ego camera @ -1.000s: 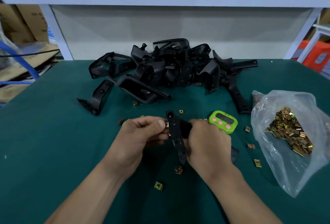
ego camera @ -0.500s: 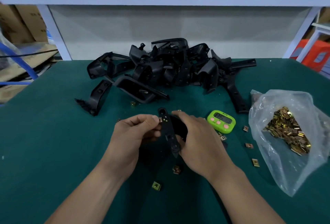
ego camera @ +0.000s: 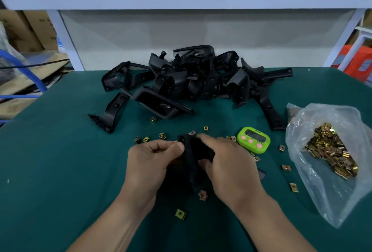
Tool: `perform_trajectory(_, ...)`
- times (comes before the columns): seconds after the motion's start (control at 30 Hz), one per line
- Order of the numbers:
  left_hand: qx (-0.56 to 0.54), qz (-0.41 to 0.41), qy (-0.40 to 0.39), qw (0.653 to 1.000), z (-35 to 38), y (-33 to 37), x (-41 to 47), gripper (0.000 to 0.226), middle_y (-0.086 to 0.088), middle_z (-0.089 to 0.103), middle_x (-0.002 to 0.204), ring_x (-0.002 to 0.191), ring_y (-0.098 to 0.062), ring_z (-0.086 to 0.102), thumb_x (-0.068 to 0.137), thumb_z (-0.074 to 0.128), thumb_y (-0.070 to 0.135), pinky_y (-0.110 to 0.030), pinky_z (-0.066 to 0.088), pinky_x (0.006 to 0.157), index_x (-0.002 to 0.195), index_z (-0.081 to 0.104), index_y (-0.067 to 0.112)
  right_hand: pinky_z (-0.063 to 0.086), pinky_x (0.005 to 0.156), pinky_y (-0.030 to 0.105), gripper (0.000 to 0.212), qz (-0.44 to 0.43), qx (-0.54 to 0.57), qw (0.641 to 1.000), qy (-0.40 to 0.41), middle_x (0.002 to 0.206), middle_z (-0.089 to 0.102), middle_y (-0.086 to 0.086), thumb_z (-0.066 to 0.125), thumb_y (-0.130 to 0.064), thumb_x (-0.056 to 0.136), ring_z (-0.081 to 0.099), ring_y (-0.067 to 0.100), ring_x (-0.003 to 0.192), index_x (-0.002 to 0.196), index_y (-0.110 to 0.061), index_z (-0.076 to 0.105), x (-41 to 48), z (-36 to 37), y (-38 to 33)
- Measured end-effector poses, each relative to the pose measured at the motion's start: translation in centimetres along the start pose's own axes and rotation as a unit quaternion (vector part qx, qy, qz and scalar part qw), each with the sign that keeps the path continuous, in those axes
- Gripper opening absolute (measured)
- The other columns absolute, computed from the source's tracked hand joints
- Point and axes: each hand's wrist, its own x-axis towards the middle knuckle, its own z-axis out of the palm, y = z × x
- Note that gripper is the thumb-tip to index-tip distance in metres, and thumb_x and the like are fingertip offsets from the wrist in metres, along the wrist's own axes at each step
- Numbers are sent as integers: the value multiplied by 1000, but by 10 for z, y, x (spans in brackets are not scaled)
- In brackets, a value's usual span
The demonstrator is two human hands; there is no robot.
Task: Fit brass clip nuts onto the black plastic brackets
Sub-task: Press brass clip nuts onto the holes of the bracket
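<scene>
Right, in the lower centre of the frame I see both hands closed on one black bracket, which stands nearly upright just above the green table. My left hand has its fingers curled and its thumb pressed against the bracket's upper end; I cannot tell whether a nut sits under that thumb. My right hand wraps the bracket from the other side, with the forefinger reaching to its top edge.

The pile of black brackets lies across the upper centre. At the right edge a clear bag of brass clip nuts lies open on its side. A green timer sits between the bag and my right hand. Loose clip nuts are scattered around the hands, one just below the bracket's lower tip and another lower still.
</scene>
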Motion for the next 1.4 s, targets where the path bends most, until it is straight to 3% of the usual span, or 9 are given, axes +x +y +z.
perform_trajectory(0.17, 14, -4, 20, 1000, 6, 0, -5, 4, -10, 78, 78, 70, -24, 76, 82, 83, 15, -29, 60, 60, 79, 81, 17, 30, 67, 25, 55, 11, -44, 999, 27, 100, 59, -16, 61, -21, 95, 53, 9, 96, 143, -44, 46, -1, -1, -4)
perform_trajectory(0.3, 246, 126, 26, 961, 15, -7, -16, 11, 26, 75, 82, 76, 7, 70, 85, 77, 33, -12, 53, 64, 92, 75, 41, 30, 67, 27, 50, 28, -32, 998, 40, 103, 62, -15, 62, -30, 95, 56, 10, 98, 141, -42, 49, 1, 2, -5)
perform_trajectory(0.47, 398, 165, 116, 895, 24, -9, -23, 24, 26, 67, 69, 70, -2, 64, 83, 63, 62, -33, 54, 69, 84, 69, 39, 33, 64, 29, 48, 33, -16, 998, 52, 98, 64, -14, 67, -30, 89, 59, 12, 92, 135, -38, 56, 3, 3, -5)
perform_trajectory(0.73, 422, 190, 122, 878, 23, -9, -17, 28, 27, 64, 61, 53, 0, 58, 85, 59, 62, -25, 46, 54, 76, 71, 39, 47, 72, 32, 53, 24, -9, 999, 48, 107, 67, -10, 67, -21, 92, 62, 16, 100, 142, -35, 53, 3, 3, -5)
perform_trajectory(0.87, 417, 260, 94, 866, 20, -8, -18, 38, 16, 63, 55, 53, -5, 58, 84, 51, 65, -25, 46, 53, 78, 73, 34, 54, 81, 39, 54, 25, 33, 998, 40, 107, 68, -8, 70, -18, 90, 64, 18, 99, 140, -34, 56, 3, -4, -2)
perform_trajectory(1.03, 371, 371, 62, 849, 15, -6, -13, 22, 20, 60, 61, 64, -2, 59, 87, 61, 48, -7, 41, 56, 82, 74, 31, 55, 77, 40, 52, 21, 71, 995, 60, 104, 70, -11, 72, -23, 89, 66, 15, 94, 137, -38, 57, 0, -6, -2)
perform_trajectory(1.17, 277, 300, -41, 912, 11, -2, -8, 20, 20, 72, 78, 71, 2, 67, 94, 58, 45, -6, 44, 61, 97, 76, 38, 55, 69, 41, 41, 37, 49, 996, 69, 93, 69, -11, 71, -24, 87, 64, 14, 82, 122, -40, 57, 2, -6, 1)
perform_trajectory(1.27, 159, 203, -65, 964, 11, 3, 2, 23, 19, 77, 103, 99, 2, 70, 98, 60, 36, -15, 53, 85, 114, 75, 34, 47, 59, 36, 32, 95, 28, 989, 113, 78, 59, -15, 69, -23, 86, 54, 14, 67, 111, -39, 56, 4, -9, 11)
perform_trajectory(1.4, 359, 187, -52, 913, 8, -4, 8, 42, 28, 72, 104, 90, 11, 64, 88, 71, 13, 0, 43, 79, 114, 72, 46, 39, 65, 35, 40, 162, 20, 976, 145, 77, 48, -18, 71, -31, 87, 45, 22, 72, 121, -43, 55, 8, -14, 23)
